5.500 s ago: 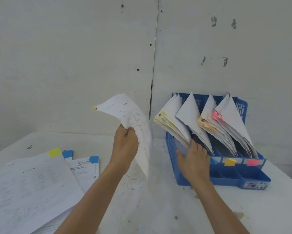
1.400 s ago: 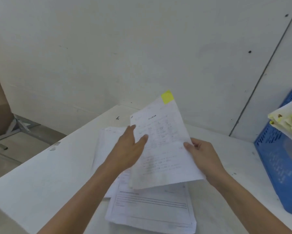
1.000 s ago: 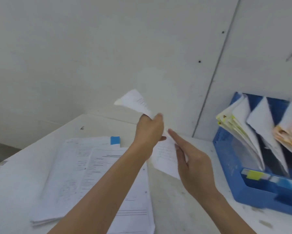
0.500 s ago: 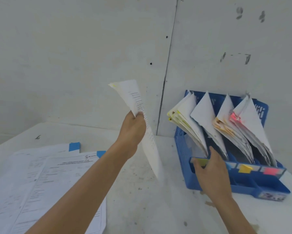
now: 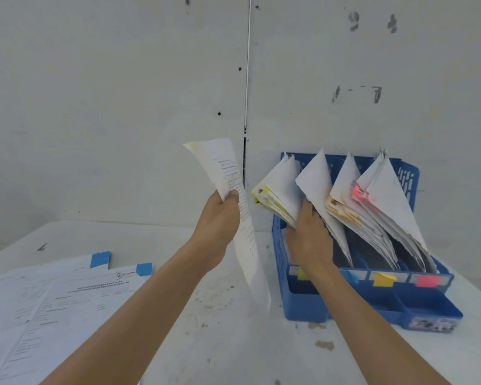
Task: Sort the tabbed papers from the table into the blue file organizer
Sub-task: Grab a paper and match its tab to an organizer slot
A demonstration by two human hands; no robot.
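Four paper stacks, apparently, lean inside organizer.

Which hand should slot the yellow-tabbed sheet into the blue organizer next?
Left. The left hand grips the sheet beside the organizer; the right hand is occupied, its fingers pressed between the filed stacks.

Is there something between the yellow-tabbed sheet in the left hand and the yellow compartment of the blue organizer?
No object lies in the gap between the sheet and the blue organizer. At the compartment itself, the filed yellow-tabbed papers lean toward the sheet, and the right hand is pushed in beside them.
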